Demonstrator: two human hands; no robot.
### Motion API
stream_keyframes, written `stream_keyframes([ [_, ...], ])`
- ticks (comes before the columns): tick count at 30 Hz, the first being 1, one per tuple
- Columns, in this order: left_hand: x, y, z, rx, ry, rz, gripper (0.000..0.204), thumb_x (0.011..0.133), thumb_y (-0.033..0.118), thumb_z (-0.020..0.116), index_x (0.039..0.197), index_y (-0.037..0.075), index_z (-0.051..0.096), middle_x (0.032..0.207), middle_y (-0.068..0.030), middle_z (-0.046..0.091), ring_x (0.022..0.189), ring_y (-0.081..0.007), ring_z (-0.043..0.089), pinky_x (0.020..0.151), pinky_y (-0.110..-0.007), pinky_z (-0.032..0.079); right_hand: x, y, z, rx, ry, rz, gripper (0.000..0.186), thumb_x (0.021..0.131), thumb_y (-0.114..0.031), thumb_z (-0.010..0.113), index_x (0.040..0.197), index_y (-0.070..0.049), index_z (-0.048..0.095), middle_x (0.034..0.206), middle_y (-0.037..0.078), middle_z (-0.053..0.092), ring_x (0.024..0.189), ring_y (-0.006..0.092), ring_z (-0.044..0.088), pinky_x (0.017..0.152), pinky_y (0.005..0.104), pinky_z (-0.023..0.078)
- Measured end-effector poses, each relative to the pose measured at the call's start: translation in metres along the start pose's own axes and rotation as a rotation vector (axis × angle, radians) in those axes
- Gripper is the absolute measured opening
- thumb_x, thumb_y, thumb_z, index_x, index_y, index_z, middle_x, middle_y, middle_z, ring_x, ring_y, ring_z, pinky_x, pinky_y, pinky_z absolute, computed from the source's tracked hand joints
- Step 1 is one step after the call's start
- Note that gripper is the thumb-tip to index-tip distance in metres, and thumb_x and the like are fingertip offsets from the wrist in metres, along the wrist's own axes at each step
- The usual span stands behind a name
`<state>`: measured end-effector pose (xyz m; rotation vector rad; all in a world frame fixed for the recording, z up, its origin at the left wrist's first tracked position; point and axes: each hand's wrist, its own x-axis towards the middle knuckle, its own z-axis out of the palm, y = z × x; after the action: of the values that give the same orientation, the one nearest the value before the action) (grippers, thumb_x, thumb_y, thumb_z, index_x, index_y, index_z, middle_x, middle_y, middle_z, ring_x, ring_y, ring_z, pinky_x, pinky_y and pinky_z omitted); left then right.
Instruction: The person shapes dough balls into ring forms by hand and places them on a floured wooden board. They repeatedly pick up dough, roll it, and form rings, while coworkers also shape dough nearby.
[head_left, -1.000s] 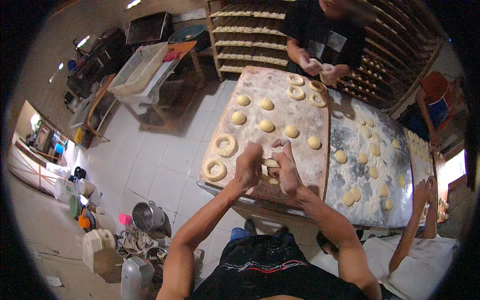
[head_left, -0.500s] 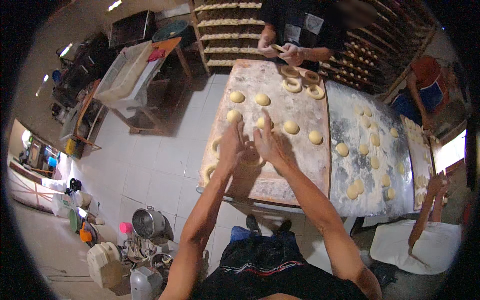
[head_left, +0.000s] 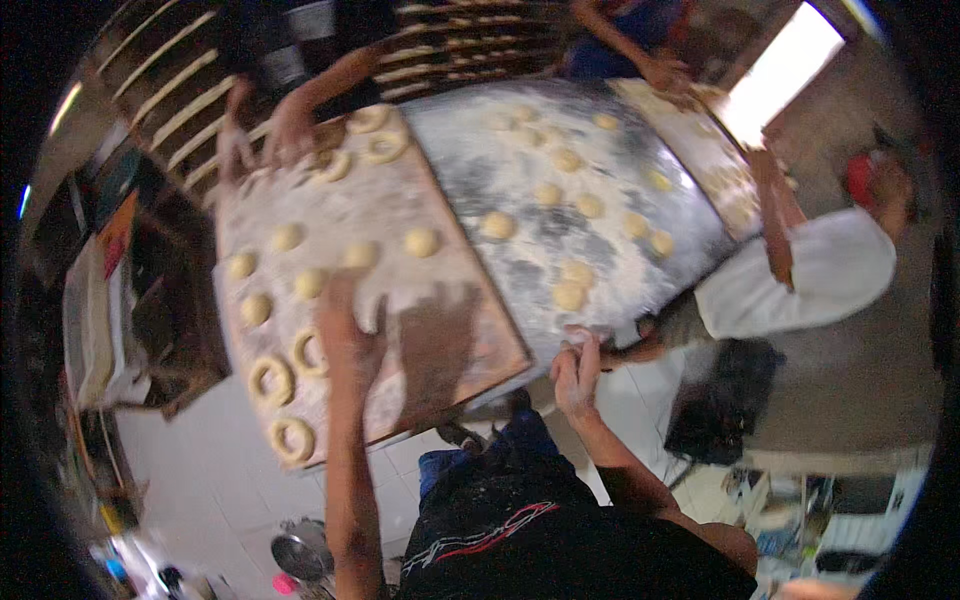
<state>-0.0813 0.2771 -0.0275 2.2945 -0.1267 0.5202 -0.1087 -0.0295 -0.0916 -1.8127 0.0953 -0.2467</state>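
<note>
My left hand [head_left: 350,335] is open over the floured wooden board [head_left: 475,345], fingers stretched away from me and blurred. Just beyond its fingertips sits a dough ball [head_left: 361,254]; another dough ball [head_left: 309,284] lies beside them. Whether the fingers touch either one I cannot tell. Dough rings [head_left: 271,382] lie to the left of my left wrist. My right hand [head_left: 576,375] is at the front edge of the metal table [head_left: 470,165], its fingers drawn together. What they hold, if anything, does not show clearly. Nearest to it on the metal lies a dough piece [head_left: 569,295].
Across the board a person's hands [head_left: 290,135] work near more dough rings [head_left: 382,146]. At right, a person in a white top [head_left: 800,270] reaches over another board [head_left: 735,200] with dough pieces. A metal pot [head_left: 302,550] stands on the floor. Racks [head_left: 455,50] line the back.
My view has swung to the right. My hands, close together over the dough balls before, are now apart: the right has moved to the metal table's edge, while the left stays over the board.
</note>
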Motion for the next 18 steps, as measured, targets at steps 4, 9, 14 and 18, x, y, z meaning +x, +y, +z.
stream_keyframes([
  [4, 0.015, 0.106, 0.156, -0.086, -0.281, 0.254, 0.035, 0.091, 0.019, 0.055, 0.121, 0.002, 0.053, 0.13, -0.0262, 0.05, 0.118, -0.041, 0.05, 0.098, -0.05, 0.042, -0.001, 0.025, -0.053, 0.035, 0.094, -0.04, 0.016, 0.097, -0.008, 0.044, 0.113, -0.006, 0.046, 0.061, -0.003, 0.041, 0.049, 0.0048, 0.037, 0.043, 0.0225, 0.033],
  [9, 0.012, 0.133, 0.225, 0.201, -0.175, 0.016, 0.043, 0.091, 0.024, 0.053, 0.131, 0.008, 0.048, 0.142, -0.0259, 0.037, 0.126, -0.0444, 0.041, 0.104, -0.053, 0.032, 0.016, 0.029, -0.124, 0.028, 0.067, 0.036, 0.015, 0.097, -0.006, 0.045, 0.111, -0.003, 0.049, 0.085, 0.005, 0.051, 0.062, 0.0088, 0.046, 0.055, 0.024, 0.04],
  [14, 0.029, 0.153, 0.238, 0.417, -0.234, -0.222, 0.04, 0.087, 0.032, 0.061, 0.114, 0.004, 0.055, 0.118, -0.0233, 0.051, 0.104, -0.0409, 0.05, 0.088, -0.053, 0.037, 0.057, 0.045, -0.144, 0.098, -0.059, -0.031, 0.01, 0.096, -0.007, 0.049, 0.102, -0.001, 0.055, 0.096, 0.007, 0.056, 0.075, 0.0128, 0.053, 0.068, 0.0264, 0.045],
  [18, 0.046, 0.183, 0.226, -0.227, -0.393, -0.7, 0.034, 0.089, 0.03, 0.065, 0.105, 0.003, 0.052, 0.103, -0.0152, 0.06, 0.095, -0.0216, 0.058, 0.082, -0.038, 0.045, 0.106, 0.024, -0.134, 0.254, -0.277, 0.074, 0.013, 0.093, -0.012, 0.058, 0.102, -0.003, 0.057, 0.095, 0.004, 0.056, 0.08, 0.0124, 0.054, 0.072, 0.0276, 0.045],
])
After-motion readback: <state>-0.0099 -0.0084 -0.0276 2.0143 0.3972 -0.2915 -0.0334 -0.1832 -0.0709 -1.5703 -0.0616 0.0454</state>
